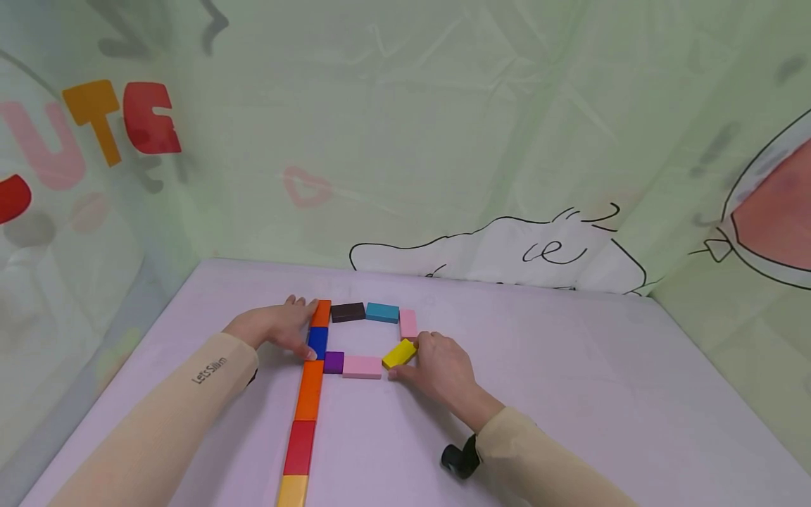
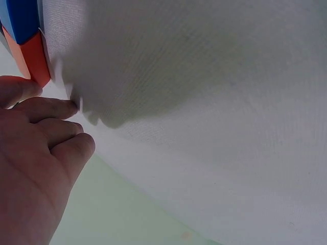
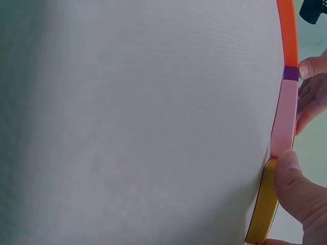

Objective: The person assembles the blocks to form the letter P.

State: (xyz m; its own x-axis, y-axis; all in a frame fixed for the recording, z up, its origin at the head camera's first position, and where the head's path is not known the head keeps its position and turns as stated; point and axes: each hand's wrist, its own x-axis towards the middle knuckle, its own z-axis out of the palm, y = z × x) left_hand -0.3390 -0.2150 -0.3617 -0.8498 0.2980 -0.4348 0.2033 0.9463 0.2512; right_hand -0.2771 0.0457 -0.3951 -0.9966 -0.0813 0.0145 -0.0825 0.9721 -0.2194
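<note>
My right hand (image 1: pixel 443 366) pinches a yellow block (image 1: pixel 400 353) between thumb and fingers. The block lies slantwise, one end by a pink block (image 1: pixel 362 367) and the other near an upright-running pink block (image 1: pixel 408 324). Beside the left column, my left hand (image 1: pixel 281 327) touches the upper orange block (image 1: pixel 322 313) with a finger, its thumb at the blue block (image 1: pixel 318 343). In the left wrist view, the other fingers of the left hand (image 2: pixel 41 138) extend loosely over the cloth. A purple block (image 1: pixel 334 362) sits between the column and the lower pink block.
Down the column run another orange block (image 1: pixel 309 391), a red block (image 1: pixel 300 448) and a light-orange block (image 1: pixel 293 491). A dark brown block (image 1: pixel 348 313) and a teal block (image 1: pixel 383 313) form the top row. Printed cloth walls (image 1: pixel 443 141) surround the pale table (image 1: pixel 570 394).
</note>
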